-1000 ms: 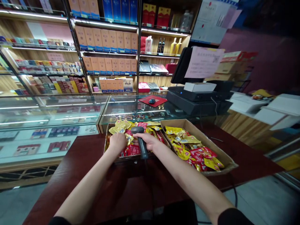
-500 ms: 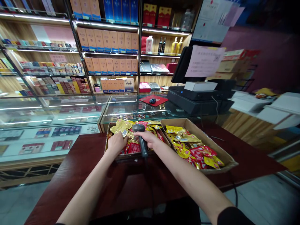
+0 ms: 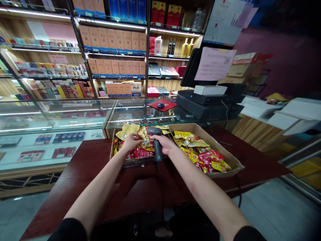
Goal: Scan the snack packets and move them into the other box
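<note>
My right hand [image 3: 164,143] is wrapped round the grip of a dark grey handheld barcode scanner [image 3: 157,149], its head over the left box and its cable hanging down in front. Over the same cardboard box [image 3: 132,162], my left hand [image 3: 132,142] is closed, fingertips pinched at the edge of a gold snack packet [image 3: 143,133]. Another gold packet [image 3: 127,131] lies at the box's back left corner. Red packets [image 3: 143,153] show below my left hand. To the right, a second cardboard box [image 3: 234,166] holds several yellow and red packets [image 3: 208,156].
Both boxes stand on a dark red table [image 3: 97,174]. Behind it is a glass display counter [image 3: 127,115] bearing a mouse [image 3: 161,105] on a red mat and a black till [image 3: 205,103] with a monitor [image 3: 192,68]. Shelves of boxed goods [image 3: 115,40] line the wall.
My left hand has shifted right, from the gold packet at the back left to one beside the scanner. The scanner has tilted slightly in my right hand. The view has shifted a little.
</note>
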`<state>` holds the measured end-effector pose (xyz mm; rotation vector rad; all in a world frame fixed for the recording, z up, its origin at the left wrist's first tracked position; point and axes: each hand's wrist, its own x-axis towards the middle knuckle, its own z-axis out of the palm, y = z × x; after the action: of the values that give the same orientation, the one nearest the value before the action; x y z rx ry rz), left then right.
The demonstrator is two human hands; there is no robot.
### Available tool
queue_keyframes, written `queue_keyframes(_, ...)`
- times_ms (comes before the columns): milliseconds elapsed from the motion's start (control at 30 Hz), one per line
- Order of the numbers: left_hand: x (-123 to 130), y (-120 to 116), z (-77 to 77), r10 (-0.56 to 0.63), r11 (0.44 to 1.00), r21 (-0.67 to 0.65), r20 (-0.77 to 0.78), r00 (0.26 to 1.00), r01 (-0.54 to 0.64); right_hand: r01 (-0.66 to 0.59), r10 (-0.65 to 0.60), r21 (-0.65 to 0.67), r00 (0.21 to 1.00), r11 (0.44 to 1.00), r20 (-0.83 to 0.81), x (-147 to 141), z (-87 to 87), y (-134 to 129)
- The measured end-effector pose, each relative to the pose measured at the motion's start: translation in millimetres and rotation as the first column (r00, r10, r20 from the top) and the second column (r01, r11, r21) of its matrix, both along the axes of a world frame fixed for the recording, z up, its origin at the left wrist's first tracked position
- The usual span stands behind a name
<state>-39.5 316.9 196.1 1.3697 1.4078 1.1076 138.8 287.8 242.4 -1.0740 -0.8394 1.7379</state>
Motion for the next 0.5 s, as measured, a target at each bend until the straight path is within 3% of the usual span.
queue_keyframes(67, 8, 2, 3.4, 0.015, 0.998, -0.068, 0.225, 0.974, 0.001, 0.010, -0.009, 0.025, 1.000, 1.000, -0.019, 2, 0.9, -4)
queue_keyframes(167, 15, 5, 11.6, -0.027, 0.985, -0.146, 0.422, 0.906, 0.098, 0.010, -0.008, 0.064, 0.999, 0.998, -0.033, 2, 3.4, -9)
queue_keyframes(233, 15, 8, 16.3, -0.044, 0.973, -0.179, 0.481, 0.876, 0.147, 0.031, -0.031, 0.110, 1.000, 0.993, -0.004, 2, 6.9, -15)
queue_keyframes(367, 10, 13, 19.9, 0.016, 0.966, -0.229, 0.518, 0.855, 0.120, 0.041, -0.075, 0.229, 0.987, 0.972, 0.140, 1, 12.1, -43)
queue_keyframes(500, 7, 14, 18.9, 0.020, 0.962, -0.235, 0.570, 0.821, 0.140, -0.018, -0.052, 0.261, 0.964, 0.965, 0.259, -6, 2.1, -81)
